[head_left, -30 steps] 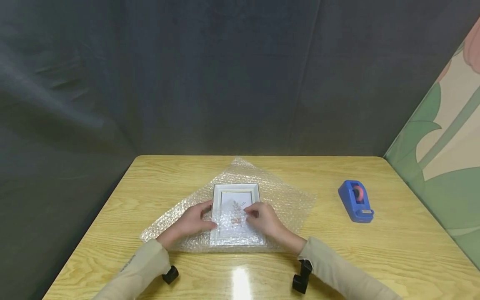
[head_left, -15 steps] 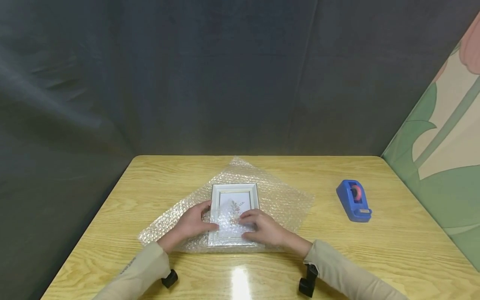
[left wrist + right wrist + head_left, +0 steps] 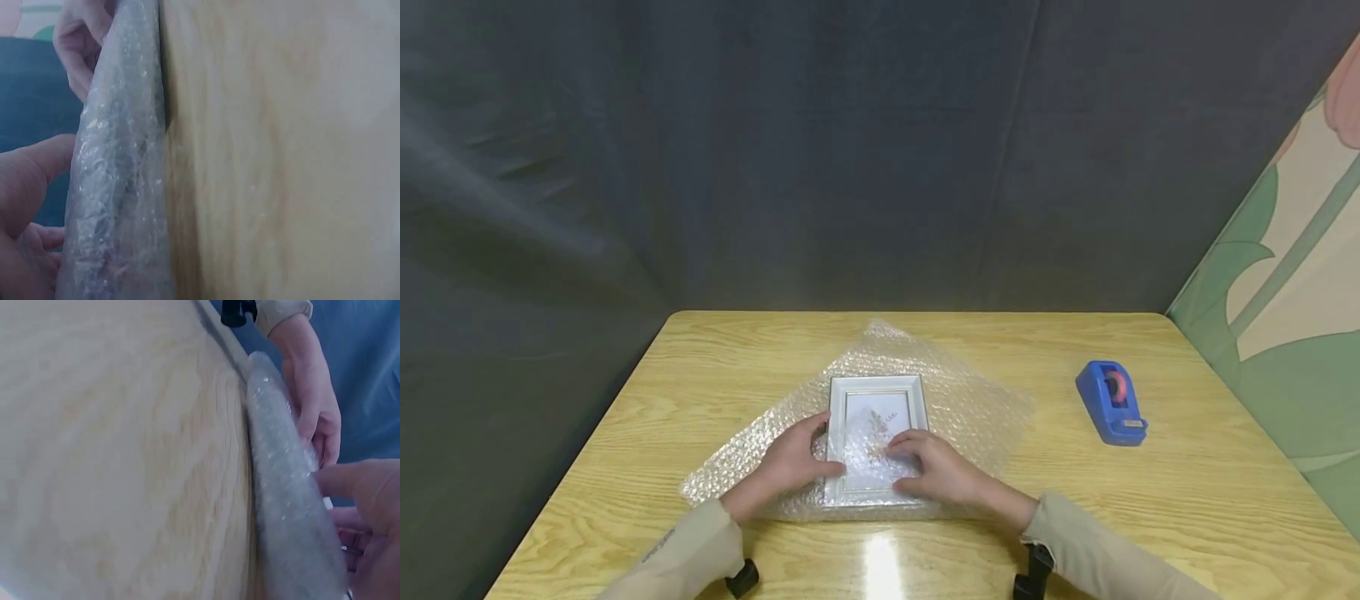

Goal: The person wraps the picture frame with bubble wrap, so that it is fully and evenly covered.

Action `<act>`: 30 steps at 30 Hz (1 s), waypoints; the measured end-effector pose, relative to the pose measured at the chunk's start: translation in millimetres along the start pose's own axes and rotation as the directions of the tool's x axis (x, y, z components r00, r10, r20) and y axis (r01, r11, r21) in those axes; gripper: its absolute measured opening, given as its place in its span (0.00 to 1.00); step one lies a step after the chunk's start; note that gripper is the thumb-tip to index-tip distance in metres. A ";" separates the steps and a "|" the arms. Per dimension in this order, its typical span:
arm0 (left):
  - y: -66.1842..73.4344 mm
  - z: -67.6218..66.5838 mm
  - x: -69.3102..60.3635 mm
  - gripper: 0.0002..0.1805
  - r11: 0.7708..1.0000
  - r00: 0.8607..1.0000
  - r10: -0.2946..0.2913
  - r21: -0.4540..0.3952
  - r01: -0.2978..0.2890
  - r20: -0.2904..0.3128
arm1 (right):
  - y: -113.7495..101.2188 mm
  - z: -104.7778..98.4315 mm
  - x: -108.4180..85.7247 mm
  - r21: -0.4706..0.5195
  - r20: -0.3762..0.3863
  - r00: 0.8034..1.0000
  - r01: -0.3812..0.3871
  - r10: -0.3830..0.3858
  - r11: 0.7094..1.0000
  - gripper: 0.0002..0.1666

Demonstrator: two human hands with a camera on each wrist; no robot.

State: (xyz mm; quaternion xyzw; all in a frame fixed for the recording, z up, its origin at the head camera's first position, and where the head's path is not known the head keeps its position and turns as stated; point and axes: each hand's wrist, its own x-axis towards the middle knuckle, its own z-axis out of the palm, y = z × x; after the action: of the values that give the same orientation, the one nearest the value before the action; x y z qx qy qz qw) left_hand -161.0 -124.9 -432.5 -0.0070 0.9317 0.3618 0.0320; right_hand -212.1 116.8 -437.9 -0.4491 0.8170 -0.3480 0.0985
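A white picture frame (image 3: 874, 384) with a floral print lies face up on a sheet of bubble wrap (image 3: 973, 408). A fold of wrap covers its lower part. At the left side my left hand (image 3: 784, 463) holds the wrapped frame, thumb on top and fingers along the edge. My right hand (image 3: 946, 473) rests over the lower right of the frame, its fingers loosely bent on the wrap and thumb apart from the index finger. In the right wrist view the near fold of bubble wrap (image 3: 284, 487) lies along both hands. The frame's right lower edge is partly hidden.
A blue tape dispenser (image 3: 1108, 408) with a pink roll stands on the right of the wooden table (image 3: 1060, 517). Dark cloth (image 3: 880, 158) hangs behind and at the left. A flower-patterned panel (image 3: 1300, 333) borders the right side.
My right hand changes from a pinch above the print to a looser, spread pose lower down. The frame and bubble wrap have shifted slightly toward me, with both hands on them.
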 end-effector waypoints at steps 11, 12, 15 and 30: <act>5.0 6.6 -10.7 0.51 0.999 1.000 0.010 0.048 -0.008 -0.021 | 1.8 -24.0 9.6 0.120 0.019 0.999 -0.039 0.037 0.992 0.26; 4.7 6.9 -10.7 0.51 0.998 1.000 0.012 0.054 -0.011 -0.023 | 6.3 -29.9 14.5 0.147 0.009 0.999 -0.046 0.045 0.988 0.26; 4.8 7.6 -10.5 0.51 0.998 1.000 0.004 0.061 -0.003 -0.028 | 24.2 -48.0 31.9 0.185 -0.053 0.996 -0.064 0.075 0.981 0.24; 5.3 7.1 -7.1 0.51 0.998 1.000 0.012 0.056 -0.011 -0.011 | 99.1 -74.5 91.4 0.061 -0.171 0.962 -0.205 0.212 0.977 0.32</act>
State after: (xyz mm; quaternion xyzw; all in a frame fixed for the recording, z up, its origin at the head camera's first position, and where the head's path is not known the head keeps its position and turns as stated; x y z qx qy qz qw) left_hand -153.7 -116.3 -433.7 -0.0027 0.9417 0.3355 0.0248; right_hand -366.1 114.4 -434.1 -0.3257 0.8576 -0.3915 0.0712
